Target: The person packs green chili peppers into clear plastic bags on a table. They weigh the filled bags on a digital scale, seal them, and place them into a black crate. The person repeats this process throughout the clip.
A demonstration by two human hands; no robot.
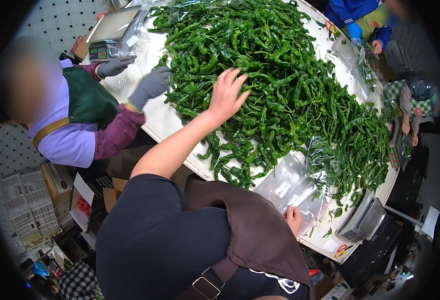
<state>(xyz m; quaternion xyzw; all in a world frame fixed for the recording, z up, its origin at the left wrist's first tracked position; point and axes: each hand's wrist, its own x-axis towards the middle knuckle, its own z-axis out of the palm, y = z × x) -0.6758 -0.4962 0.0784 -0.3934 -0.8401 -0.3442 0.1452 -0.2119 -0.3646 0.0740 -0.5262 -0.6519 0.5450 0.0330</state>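
A large heap of green peppers (pixel 280 86) covers much of the white table (pixel 160 120). My left hand (pixel 229 92) is over the heap's near left part, palm down with its fingers spread, and no pepper shows in its grip. Low at the table's near edge, my right hand (pixel 293 219) has its fingers curled at the edge of a clear plastic bag (pixel 283 180) that bears white labels. Beside it, another clear bag (pixel 320 159) lies against the peppers, with some peppers in or under it; the picture does not settle which.
At left, a co-worker's gray-gloved hands (pixel 150 88) are near the heap, by a scale (pixel 115 26). Another scale (pixel 362 217) and scissors (pixel 342 250) are at the lower right. Co-workers handle bags across the table, one in a blue glove (pixel 354 32). Crates (pixel 28 206) stand at lower left.
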